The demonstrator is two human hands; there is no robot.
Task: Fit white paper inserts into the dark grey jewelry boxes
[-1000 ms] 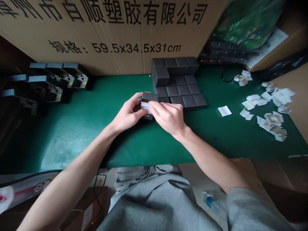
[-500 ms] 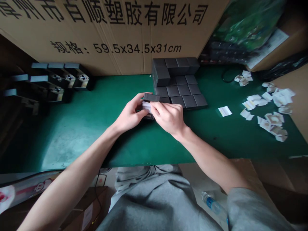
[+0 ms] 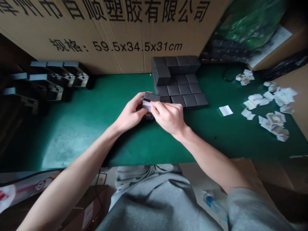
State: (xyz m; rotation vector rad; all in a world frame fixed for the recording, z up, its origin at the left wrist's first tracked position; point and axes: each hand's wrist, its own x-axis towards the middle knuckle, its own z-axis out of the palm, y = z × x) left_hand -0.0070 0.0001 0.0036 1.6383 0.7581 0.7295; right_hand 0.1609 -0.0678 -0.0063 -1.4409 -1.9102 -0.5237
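Note:
Near the middle of the table, my left hand (image 3: 132, 112) grips a small black box (image 3: 151, 96) with its lid raised. A white paper piece (image 3: 146, 105) shows at the box's opening, between my two hands. The thumb and fingers of my right hand (image 3: 168, 116) pinch this paper at its right side. My left thumb rests against the paper too. Most of the box's lower part is hidden by my hands. Right behind them stands a block of closed black boxes (image 3: 182, 89), stacked higher at the back.
Open black boxes (image 3: 83, 77) stand in rows at the left. On the right lie a flat white paper piece (image 3: 226, 110) and several folded white pieces (image 3: 274, 122). A large cardboard carton (image 3: 115, 61) walls off the back of the green table (image 3: 96, 138).
My hands stay at the box, and the white paper between them has shifted only slightly. The whole view has moved a little.

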